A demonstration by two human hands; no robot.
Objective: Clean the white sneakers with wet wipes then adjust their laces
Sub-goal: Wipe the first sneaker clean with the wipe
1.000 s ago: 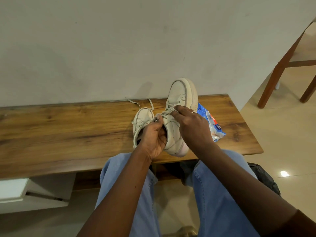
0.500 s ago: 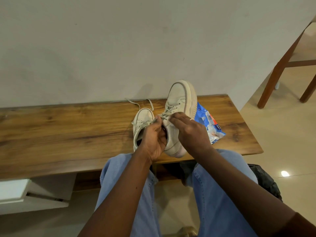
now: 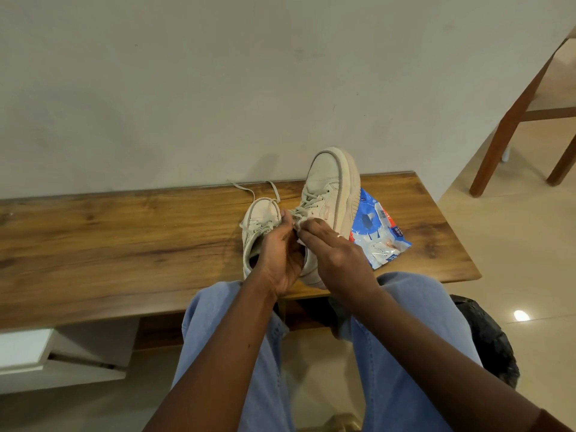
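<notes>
Right hand (image 3: pixel 333 254) has just slid down. A second ago its fingertips were working midway up the laces (image 3: pixel 307 204); now they are bunched in a pinch at the laces' near end, right against the left thumb. A scrap of white shows between those fingertips: lace end or wipe, I can't tell.

Left hand (image 3: pixel 280 257) hasn't shifted. It is curled round the collar of the raised sneaker (image 3: pixel 330 182), thumb up at 12 o'clock, keeping the shoe propped on its heel with the toe pointing to 12.

The flat sneaker (image 3: pixel 260 213) lies just beside it at 9 o'clock, sole down on the bench (image 3: pixel 124 238). Its lace ends (image 3: pixel 246 188) trail loose toward 11. The pack (image 3: pixel 377 232) of wipes sits at 3 o'clock of the raised sneaker, touching its sole, with neither hand on it.

What does that tell us? With the pack left alone and both hands meeting at the lacing, I'd judge the wiping is behind us for this shoe and we're into lace adjustment, worked down row by row to the end nearest the ankle. Next should come a snug pull or a tuck there. The flat sneaker's straggling ends look not yet dealt with.
</notes>
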